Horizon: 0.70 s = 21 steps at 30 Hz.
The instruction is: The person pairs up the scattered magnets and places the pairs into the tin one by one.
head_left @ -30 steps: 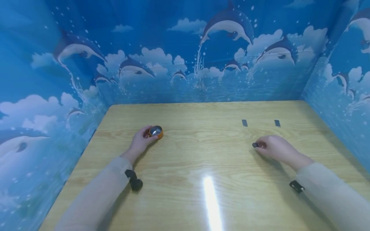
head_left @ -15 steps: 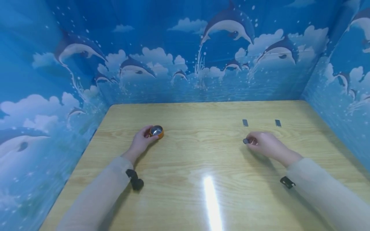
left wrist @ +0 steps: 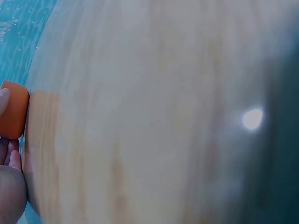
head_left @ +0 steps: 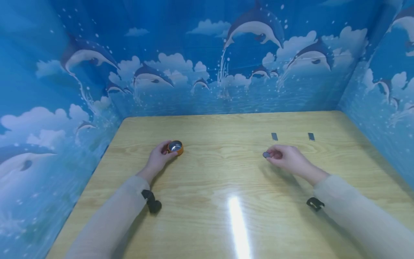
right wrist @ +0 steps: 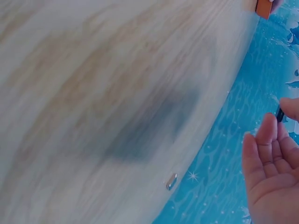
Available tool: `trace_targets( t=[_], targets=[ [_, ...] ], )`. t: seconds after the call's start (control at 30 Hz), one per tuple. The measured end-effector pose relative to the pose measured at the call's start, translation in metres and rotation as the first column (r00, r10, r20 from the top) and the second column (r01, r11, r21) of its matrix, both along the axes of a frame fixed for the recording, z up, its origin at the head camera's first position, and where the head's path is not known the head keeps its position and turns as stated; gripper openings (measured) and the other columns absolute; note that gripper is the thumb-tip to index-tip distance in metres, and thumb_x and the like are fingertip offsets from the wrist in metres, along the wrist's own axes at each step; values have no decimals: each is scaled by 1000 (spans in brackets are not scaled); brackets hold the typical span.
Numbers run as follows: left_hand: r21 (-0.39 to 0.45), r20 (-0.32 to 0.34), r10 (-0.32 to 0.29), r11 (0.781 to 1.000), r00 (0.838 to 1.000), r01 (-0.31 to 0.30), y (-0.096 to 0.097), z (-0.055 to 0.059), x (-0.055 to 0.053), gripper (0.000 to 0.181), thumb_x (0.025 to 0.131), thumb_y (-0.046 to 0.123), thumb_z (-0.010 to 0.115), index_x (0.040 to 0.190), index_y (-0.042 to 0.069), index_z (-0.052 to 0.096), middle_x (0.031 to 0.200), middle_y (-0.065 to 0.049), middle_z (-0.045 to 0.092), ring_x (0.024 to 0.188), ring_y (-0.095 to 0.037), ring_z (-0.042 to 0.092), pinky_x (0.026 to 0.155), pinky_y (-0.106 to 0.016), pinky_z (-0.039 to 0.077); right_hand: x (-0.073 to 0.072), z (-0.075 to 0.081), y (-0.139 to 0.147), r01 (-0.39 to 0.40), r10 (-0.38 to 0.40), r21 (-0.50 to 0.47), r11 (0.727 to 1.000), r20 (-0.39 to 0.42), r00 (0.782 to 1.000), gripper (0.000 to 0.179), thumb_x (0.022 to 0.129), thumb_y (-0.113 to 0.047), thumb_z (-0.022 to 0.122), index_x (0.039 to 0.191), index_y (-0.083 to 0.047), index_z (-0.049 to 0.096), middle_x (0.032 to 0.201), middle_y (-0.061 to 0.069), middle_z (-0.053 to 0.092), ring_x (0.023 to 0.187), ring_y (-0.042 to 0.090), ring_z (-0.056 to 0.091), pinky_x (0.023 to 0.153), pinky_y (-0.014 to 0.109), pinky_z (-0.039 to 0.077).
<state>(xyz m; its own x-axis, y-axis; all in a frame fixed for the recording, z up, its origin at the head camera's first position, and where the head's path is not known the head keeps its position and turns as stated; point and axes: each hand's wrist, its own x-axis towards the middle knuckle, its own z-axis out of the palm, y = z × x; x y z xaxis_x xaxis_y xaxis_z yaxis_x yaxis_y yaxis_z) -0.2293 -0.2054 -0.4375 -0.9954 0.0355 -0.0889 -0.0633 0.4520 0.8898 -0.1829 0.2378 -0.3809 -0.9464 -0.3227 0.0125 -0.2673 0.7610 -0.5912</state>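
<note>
On the left side of the table, my left hand (head_left: pixel 157 158) grips a small round orange cup (head_left: pixel 179 152) with a shiny metal inside, thumb on the near side. Its opening faces up. The left wrist view has the orange wall of the cup (left wrist: pixel 15 112) at its left edge, with fingers below. My right hand (head_left: pixel 288 158), right of centre, pinches a small dark round disc (head_left: pixel 266 154) between thumb and fingertips. A shadow falls on the table under that hand. In the right wrist view the disc (right wrist: pixel 280 115) appears edge-on, its other end hidden behind the thumb.
Two small flat grey rectangular pieces lie toward the back right: the nearer-to-centre piece (head_left: pixel 274 136) and the outer piece (head_left: pixel 311 136). The wooden table (head_left: pixel 207 180) meets a blue dolphin-print curtain (head_left: pixel 200 97) at the back and sides. A bright light reflection streaks the front.
My right hand has moved left and slightly farther back with the dark disc, passing in front of the grey pieces. My left hand and the orange cup stay almost where they were.
</note>
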Motion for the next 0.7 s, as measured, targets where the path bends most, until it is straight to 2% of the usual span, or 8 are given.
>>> trace_targets(
  t=[0.2,0.53,0.7],
  targets=[
    [0,-6,-8,1000,1000,8,-1,0,0,69,86,26,68,143,7,35,145,-14,36,133,-25,33,108,-36,30,-2,-3,-4,0,2,-72,997,22,1000,28,86,-15,67,108,2,64,91,8,66,83,20,61,70,29,54],
    [10,0,-8,1000,1000,8,0,0,-1,68,85,25,69,142,7,36,145,-14,36,133,-26,33,108,-36,30,-7,-5,-17,2,-2,-43,999,10,1000,32,85,-22,68,109,-1,65,97,9,67,86,21,61,76,36,54],
    [7,-2,-12,1000,1000,12,0,0,0,67,86,23,68,142,6,35,145,-15,36,133,-26,33,109,-37,29,-9,-4,-25,6,-4,-49,999,35,999,31,85,-21,68,110,-2,65,99,9,67,87,20,61,76,35,54]
  ],
)
